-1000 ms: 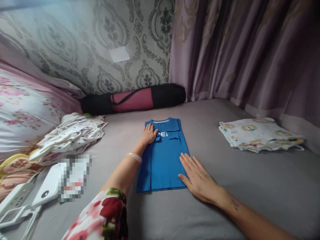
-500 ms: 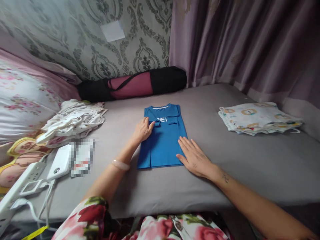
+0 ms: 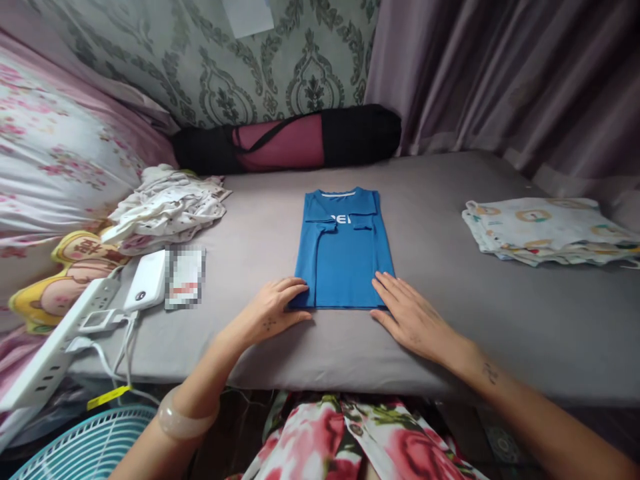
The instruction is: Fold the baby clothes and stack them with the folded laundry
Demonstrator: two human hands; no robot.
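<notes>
On grey bedding beside patterned wallpaper [image 3: 270, 73] lies a blue shirt [image 3: 345, 267].

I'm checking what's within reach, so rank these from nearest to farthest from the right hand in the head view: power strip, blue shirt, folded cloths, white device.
Right hand:
1. Blue shirt: under its fingers.
2. Folded cloths: to the right.
3. White device: left, past the shirt.
4. Power strip: far left, beyond the device.

Damask-patterned wall [image 3: 225, 80], mauve curtain [image 3: 450, 73], grey-covered bed [image 3: 500, 333], soft light
</notes>
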